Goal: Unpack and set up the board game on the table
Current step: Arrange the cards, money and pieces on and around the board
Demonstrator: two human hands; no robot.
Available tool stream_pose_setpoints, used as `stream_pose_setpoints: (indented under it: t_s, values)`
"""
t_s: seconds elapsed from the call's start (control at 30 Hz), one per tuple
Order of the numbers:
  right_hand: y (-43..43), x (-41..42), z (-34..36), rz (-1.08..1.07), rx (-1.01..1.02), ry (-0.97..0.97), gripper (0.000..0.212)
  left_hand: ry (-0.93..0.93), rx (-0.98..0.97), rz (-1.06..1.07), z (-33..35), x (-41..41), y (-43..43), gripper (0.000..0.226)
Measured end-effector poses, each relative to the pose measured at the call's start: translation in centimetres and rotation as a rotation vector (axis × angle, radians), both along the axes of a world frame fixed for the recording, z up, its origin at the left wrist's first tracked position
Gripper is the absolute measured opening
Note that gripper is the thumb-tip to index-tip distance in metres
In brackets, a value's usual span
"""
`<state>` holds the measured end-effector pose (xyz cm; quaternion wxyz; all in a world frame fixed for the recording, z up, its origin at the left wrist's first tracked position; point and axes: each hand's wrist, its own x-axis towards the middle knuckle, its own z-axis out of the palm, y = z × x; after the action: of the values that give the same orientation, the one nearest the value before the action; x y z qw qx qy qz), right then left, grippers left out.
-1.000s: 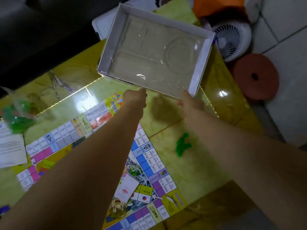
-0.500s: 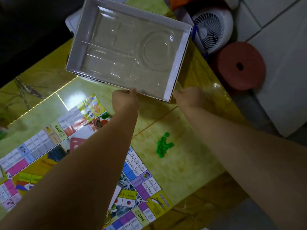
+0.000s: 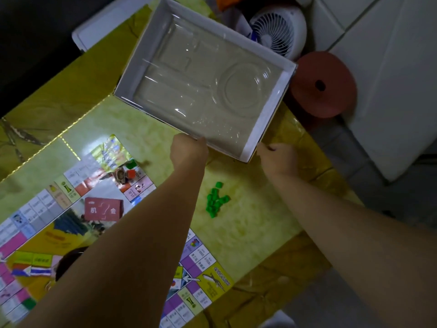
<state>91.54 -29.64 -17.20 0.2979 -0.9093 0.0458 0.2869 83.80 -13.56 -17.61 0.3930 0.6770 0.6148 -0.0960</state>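
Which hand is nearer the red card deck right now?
Left. The left hand grips the near edge of the box, up-right of the deck; the right hand holds the box's near corner, farther right.

Both bare forearms reach forward, well apart at the elbows and drawing closer toward the box (image 3: 268, 112). The left hand (image 3: 189, 151) is at the box's near long edge, back of the hand up, wrist straight, fingers curled over the rim and gripping it. The right hand (image 3: 277, 157) sits just outside the box's near right corner, knuckles up, fingers bent in against the outer wall there and holding it. The right forearm runs in from the lower right, the left from the lower left.
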Motion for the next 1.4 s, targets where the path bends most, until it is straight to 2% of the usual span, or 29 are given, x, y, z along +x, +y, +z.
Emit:
stream_pose_setpoints:
  t_s: [0.27,0.37,0.43,0.5,0.57,0.67,0.77,0.9,1.07,1.3,1.4]
  values:
    - [-1.6,-1.6,0.2,0.054,-0.101,0.02,0.039,-0.032,-0.085,-0.021,0.9,-0.6,-0.9,0.026]
    - [-0.7,-1.8,1.6,0.003,-0.075,-0.088,0.042,-0.077,-0.17,0.115,1.4,-1.4,-0.6,0.028]
    - [1.1,-2.5,2.7,-0.067,0.08,-0.121,0.038,-0.162,-0.31,0.288,2.1,-2.4,0.0,0.032]
    - [3.7,-3.2,3.7,-0.097,0.225,-0.034,0.033,-0.279,-0.457,0.425,3.4,-3.4,0.9,0.034]
    - [7.2,-4.3,4.8,-0.068,0.31,0.151,0.034,-0.413,-0.561,0.534,5.1,-4.6,2.4,0.031]
    - [12.6,-6.5,6.1,-0.014,0.417,0.366,0.034,-0.558,-0.605,0.609,6.5,-7.2,5.5,0.027]
    - [17.5,-9.5,7.0,0.095,0.453,0.44,0.034,-0.612,-0.615,0.654,7.0,-11.0,9.0,0.03]
    - [23.5,-14.5,7.3,0.205,0.504,0.478,0.033,-0.639,-0.584,0.789,7.2,-17.3,13.7,0.032]
    - [29.3,-20.0,7.0,0.311,0.484,0.584,0.022,-0.556,-0.447,0.85,6.5,-23.7,17.6,0.019]
    - [35.8,-25.1,2.4,0.625,0.223,0.398,0.02,-0.338,-0.177,0.619,2.1,-29.1,22.1,0.014]
    - [37.6,-26.4,0.5,0.699,0.16,0.304,0.017,-0.25,-0.094,0.459,0.4,-30.1,23.6,0.021]
